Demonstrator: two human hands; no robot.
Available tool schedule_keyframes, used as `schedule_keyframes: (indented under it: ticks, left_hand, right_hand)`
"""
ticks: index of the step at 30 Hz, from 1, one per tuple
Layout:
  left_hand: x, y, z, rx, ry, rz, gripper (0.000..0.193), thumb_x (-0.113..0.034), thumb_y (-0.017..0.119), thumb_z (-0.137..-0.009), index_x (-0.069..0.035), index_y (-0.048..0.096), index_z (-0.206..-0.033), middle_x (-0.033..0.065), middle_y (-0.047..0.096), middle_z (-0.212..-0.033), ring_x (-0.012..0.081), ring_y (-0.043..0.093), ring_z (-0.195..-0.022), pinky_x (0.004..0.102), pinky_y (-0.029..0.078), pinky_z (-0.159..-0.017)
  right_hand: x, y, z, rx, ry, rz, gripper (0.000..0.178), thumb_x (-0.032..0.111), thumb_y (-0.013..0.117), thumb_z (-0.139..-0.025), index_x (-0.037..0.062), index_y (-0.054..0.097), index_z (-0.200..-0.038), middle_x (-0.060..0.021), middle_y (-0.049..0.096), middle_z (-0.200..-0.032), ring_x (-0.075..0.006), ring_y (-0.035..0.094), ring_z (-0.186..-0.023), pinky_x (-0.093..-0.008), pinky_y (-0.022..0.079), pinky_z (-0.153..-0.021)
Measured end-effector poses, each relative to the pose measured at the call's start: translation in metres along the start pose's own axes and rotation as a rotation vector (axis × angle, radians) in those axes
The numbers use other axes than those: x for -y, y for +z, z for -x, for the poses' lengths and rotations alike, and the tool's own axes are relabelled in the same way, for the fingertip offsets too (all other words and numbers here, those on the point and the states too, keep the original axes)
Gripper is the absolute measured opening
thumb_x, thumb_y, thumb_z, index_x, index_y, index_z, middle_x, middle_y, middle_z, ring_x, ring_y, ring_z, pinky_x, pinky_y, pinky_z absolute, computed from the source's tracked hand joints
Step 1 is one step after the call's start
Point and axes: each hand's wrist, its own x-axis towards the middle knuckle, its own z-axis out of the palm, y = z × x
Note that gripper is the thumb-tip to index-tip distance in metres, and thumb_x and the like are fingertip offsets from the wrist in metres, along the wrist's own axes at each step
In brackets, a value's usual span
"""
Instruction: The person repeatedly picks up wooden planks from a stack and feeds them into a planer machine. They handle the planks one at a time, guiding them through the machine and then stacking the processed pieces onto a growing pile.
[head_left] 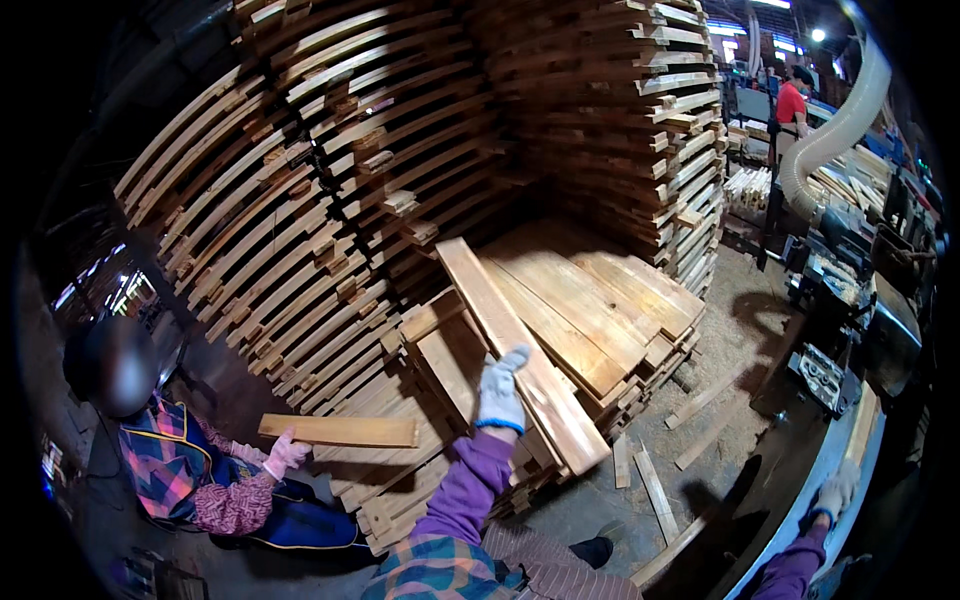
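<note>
Plank (548, 392) over board pile (570, 315), timber stacks (270, 232) behind, co-worker (170, 455) left, machine (838, 275) right

You had a long, straight wooden plank (545, 390) under your left hand (501, 391), your fingers over its left edge. It was pale brown with reddish grain, its broad face turned up and a narrow side showing. It ran slantwise from far left to near right above the piled boards (560, 300), its near end jutting past them; whether it lay fully on them could not be told. At your far right, a yellowish strip of wood (862, 425) lay lengthwise, its near end at your right hand (838, 487).
</note>
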Motion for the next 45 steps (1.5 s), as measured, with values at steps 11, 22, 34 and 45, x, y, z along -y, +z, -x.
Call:
schedule_keyframes:
  ticks: [11, 22, 34, 45]
  left_hand:
    - [-0.012, 0.221, 0.226, 0.786, -0.3, 0.405, 0.047, -0.032, 0.039, -0.102, 0.001, 0.058, -0.128, 0.0124, 0.06, -0.131, 0.0175, 0.057, -0.118, 0.0302, 0.043, -0.102]
    - [0.003, 0.272, 0.311, 0.735, -1.204, 0.36, 0.041, -0.002, 0.067, -0.087, -0.002, 0.05, -0.124, 0.0125, 0.065, -0.095, 0.0235, 0.069, -0.077, 0.0357, 0.062, -0.064]
    - [0.08, 0.272, 0.278, 0.769, -0.998, 0.425, 0.078, -0.015, 0.074, -0.087, -0.009, 0.033, -0.152, 0.0056, 0.055, -0.132, 0.0084, 0.053, -0.105, 0.023, 0.044, -0.089]
    - [0.047, 0.252, 0.221, 0.46, -1.278, 0.561, 0.09, 0.008, 0.073, -0.076, -0.004, 0.028, -0.153, 0.0093, 0.068, -0.099, 0.0167, 0.069, -0.09, 0.0263, 0.056, -0.08]
  right_hand:
    - [0.168, -0.204, 0.297, -0.179, -0.641, -0.66, 0.08, 0.05, 0.073, -0.08, 0.0004, 0.05, -0.138, -0.0263, 0.052, -0.136, -0.0418, 0.056, -0.12, -0.0453, 0.046, -0.099]
    - [0.045, -0.189, 0.458, -0.057, 0.296, -0.862, 0.073, 0.042, 0.081, -0.078, 0.003, 0.056, -0.134, -0.0223, 0.058, -0.132, -0.0365, 0.059, -0.118, -0.04, 0.048, -0.097]
    - [0.066, -0.145, 0.249, 0.282, -0.145, -0.902, 0.053, 0.027, 0.062, -0.094, -0.0012, 0.05, -0.138, -0.0248, 0.055, -0.135, -0.0427, 0.058, -0.115, -0.044, 0.044, -0.102]
    - [0.029, -0.022, -0.035, 0.076, -0.027, 0.212, 0.051, 0.035, 0.049, -0.1, 0.0112, 0.045, -0.145, -0.0168, 0.043, -0.149, -0.0339, 0.04, -0.137, -0.044, 0.035, -0.11]
